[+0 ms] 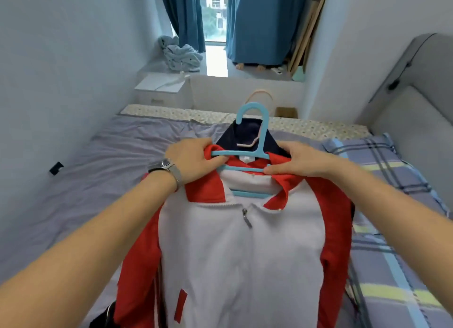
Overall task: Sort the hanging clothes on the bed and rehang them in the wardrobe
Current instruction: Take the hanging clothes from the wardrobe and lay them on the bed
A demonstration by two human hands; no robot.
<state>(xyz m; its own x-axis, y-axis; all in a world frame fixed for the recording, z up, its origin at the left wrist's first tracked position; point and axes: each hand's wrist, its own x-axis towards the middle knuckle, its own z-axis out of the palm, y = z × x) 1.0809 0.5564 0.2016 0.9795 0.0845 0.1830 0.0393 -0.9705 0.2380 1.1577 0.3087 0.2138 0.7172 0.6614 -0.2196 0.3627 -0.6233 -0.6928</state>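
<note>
My bed (103,156) is covered by a lilac-grey sheet, creased. A strip of dotted, pale fabric (171,112) runs along its far edge. On my right lies a plaid quilt (392,229) in blue, yellow and lilac. In the middle, clothes on hangers lie stacked, a red-and-white zip jacket (240,254) uppermost.

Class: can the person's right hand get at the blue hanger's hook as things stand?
Probably yes. The hook sticks up past the jacket collar with nothing over it, just beyond the right hand. That hand would first have to release its grip on the collar.
</note>
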